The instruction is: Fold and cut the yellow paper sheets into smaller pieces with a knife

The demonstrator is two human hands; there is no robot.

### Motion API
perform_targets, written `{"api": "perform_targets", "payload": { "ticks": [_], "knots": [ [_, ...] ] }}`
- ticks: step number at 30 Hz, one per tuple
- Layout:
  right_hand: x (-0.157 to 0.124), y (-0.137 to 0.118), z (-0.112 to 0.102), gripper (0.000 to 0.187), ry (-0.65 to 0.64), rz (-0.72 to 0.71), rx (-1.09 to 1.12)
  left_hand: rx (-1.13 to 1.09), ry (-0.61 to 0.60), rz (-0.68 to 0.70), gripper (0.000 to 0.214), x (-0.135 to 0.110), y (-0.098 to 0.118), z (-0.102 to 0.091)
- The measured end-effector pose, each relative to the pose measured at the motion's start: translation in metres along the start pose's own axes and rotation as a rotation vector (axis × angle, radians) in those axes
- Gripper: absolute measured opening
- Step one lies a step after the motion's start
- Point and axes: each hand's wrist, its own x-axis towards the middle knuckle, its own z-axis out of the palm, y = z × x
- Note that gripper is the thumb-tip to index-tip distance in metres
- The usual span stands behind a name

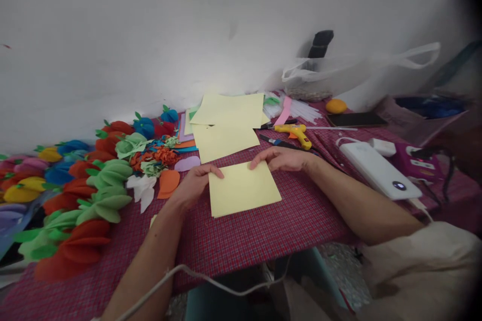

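Between my two hands is a pale yellow sheet of paper (pixel 244 190), held just over the red checked tablecloth (pixel 241 241). My left hand (pixel 199 183) pinches its upper left corner, thumb on top. At the upper right edge, my right hand (pixel 280 159) grips it between thumb and fingers. Larger yellow sheets (pixel 226 135) lie spread behind it near the wall. An orange paper cutout (pixel 168 183) and a lilac oval piece (pixel 187 163) rest left of my left hand. Past my right hand lie a yellow glue gun (pixel 294 132) and a blue-black cutter (pixel 278 142).
Many colourful paper fruits (pixel 101 195) crowd the left side, with orange scraps (pixel 158 158) beside them. To the right are a white power bank (pixel 380 168), a purple power strip (pixel 417 163), a dark phone (pixel 356 119) and a yellow fruit-like object (pixel 336 106). A white cable (pixel 214 281) hangs in front.
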Motion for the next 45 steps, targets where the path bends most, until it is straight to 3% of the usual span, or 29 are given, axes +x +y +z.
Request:
{"api": "perform_targets", "payload": {
  "ticks": [4,8,12,15,19,24,28,31,37,41,45],
  "knots": [
    [-0.003,-0.003,0.000,0.035,-0.048,0.007,0.009,0.219,-0.008,0.022,0.010,0.004,-0.005,-0.006],
    [-0.003,-0.004,0.001,0.029,0.008,0.039,-0.135,0.588,0.150,0.253,0.022,0.008,-0.011,-0.010],
    [-0.001,-0.004,0.000,0.027,0.051,0.056,-0.340,0.925,0.309,0.510,0.029,0.002,-0.011,0.009],
    [0.000,-0.004,0.000,0.027,0.063,0.048,-0.461,1.166,0.197,0.655,0.038,-0.004,-0.014,0.034],
    [0.001,-0.006,0.002,0.026,0.049,0.037,-0.559,1.375,-0.045,0.683,0.052,-0.009,-0.024,0.057],
    [0.003,-0.004,0.003,0.026,0.064,0.020,-0.703,1.447,-0.118,0.677,0.058,-0.009,-0.033,0.063],
    [0.006,0.001,0.003,0.028,0.101,-0.044,-0.647,1.415,-0.106,0.663,0.062,-0.008,-0.033,0.062],
    [0.008,0.003,0.004,0.028,0.150,-0.076,-0.579,1.360,-0.049,0.650,0.059,-0.006,-0.031,0.059],
    [0.011,0.004,0.004,0.021,0.231,-0.034,-0.468,1.261,0.181,0.533,0.044,0.003,-0.025,0.039],
    [0.012,0.003,0.005,0.020,0.241,-0.005,-0.429,1.242,0.188,0.489,0.038,0.006,-0.024,0.032],
    [0.011,0.002,0.005,0.018,0.251,-0.007,-0.517,1.292,0.195,0.517,0.037,0.004,-0.024,0.037]
  ]
}}
